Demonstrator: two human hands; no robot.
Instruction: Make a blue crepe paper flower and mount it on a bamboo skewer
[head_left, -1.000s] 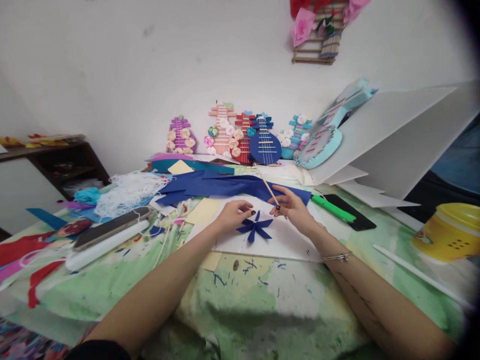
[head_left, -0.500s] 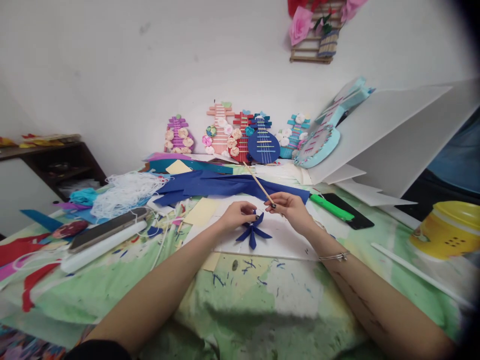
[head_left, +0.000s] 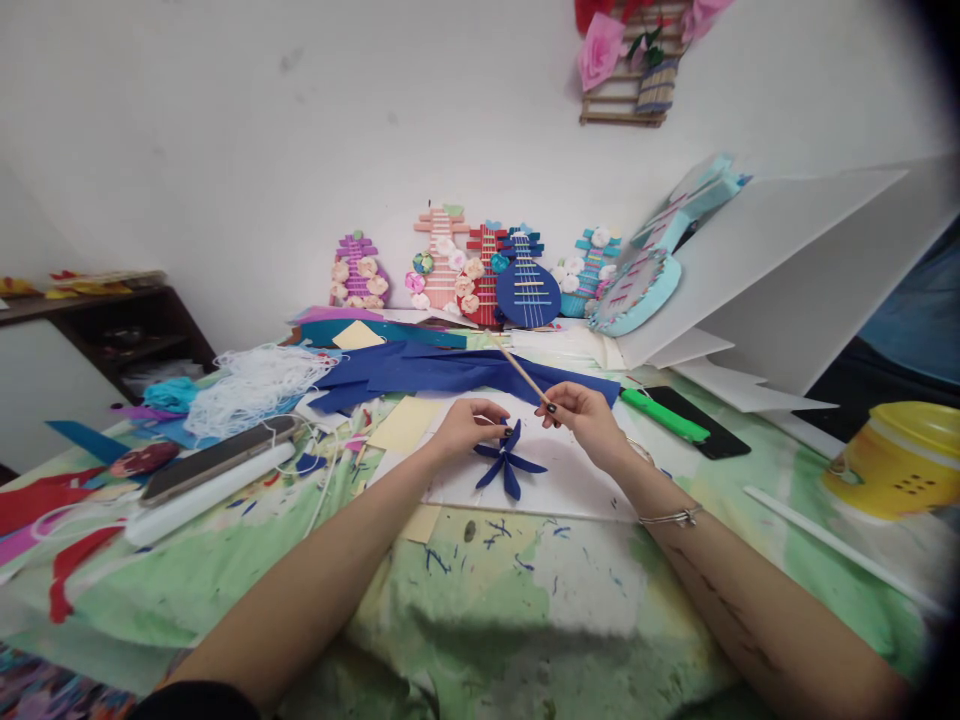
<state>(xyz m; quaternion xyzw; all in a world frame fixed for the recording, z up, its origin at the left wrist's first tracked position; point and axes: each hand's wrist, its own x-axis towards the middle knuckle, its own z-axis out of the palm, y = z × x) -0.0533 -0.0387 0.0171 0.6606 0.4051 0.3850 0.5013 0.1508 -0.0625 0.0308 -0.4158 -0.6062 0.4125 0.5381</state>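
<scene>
My left hand (head_left: 474,430) pinches one petal of a dark blue paper flower (head_left: 511,465), which has several narrow pointed petals and a pale spot at its centre. The flower is over a white board (head_left: 577,480) on the table. To its right, my right hand (head_left: 581,410) grips a thin wooden stick (head_left: 521,370) between thumb and fingers, its long end slanting up and to the left. The stick is apart from the flower.
Dark blue sheets (head_left: 427,365) lie behind the board, with a heap of white string (head_left: 255,385) at left. A phone (head_left: 217,460), green cutter (head_left: 664,415) and yellow tub (head_left: 896,460) surround the work. Lute-shaped crafts (head_left: 529,290) lean against the wall.
The flower has turned a little in my left hand, so its petals now spread more and its pale centre shows. My right hand has shifted slightly with the stick.
</scene>
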